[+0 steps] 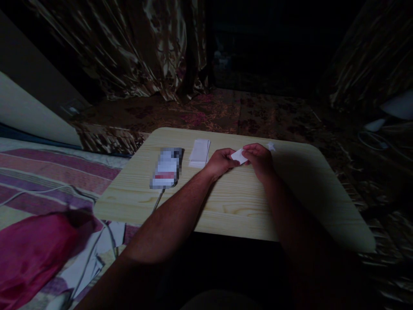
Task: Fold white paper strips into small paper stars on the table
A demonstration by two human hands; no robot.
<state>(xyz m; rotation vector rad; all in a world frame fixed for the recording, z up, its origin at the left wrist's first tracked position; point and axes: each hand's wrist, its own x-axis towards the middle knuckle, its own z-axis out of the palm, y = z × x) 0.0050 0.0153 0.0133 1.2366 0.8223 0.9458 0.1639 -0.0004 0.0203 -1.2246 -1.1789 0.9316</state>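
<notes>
Both my hands meet over the far middle of a light wooden table (245, 202). Between them is a small white piece of paper (239, 156). My left hand (221, 161) pinches its left side, fingers closed. On its right side, my right hand (260, 158) has the fingers curled over the top of the paper. A little to the left of my hands lies a stack of white paper sheets (199, 153) flat on the table. A tiny white paper scrap (271, 147) lies just beyond my right hand.
A phone (167, 168) with a cable running off the front edge lies at the table's left. Left of the table is a striped bedspread (38, 172) with a red cloth (35, 249) on it. Dark patterned curtains (129, 47) and carpet lie beyond.
</notes>
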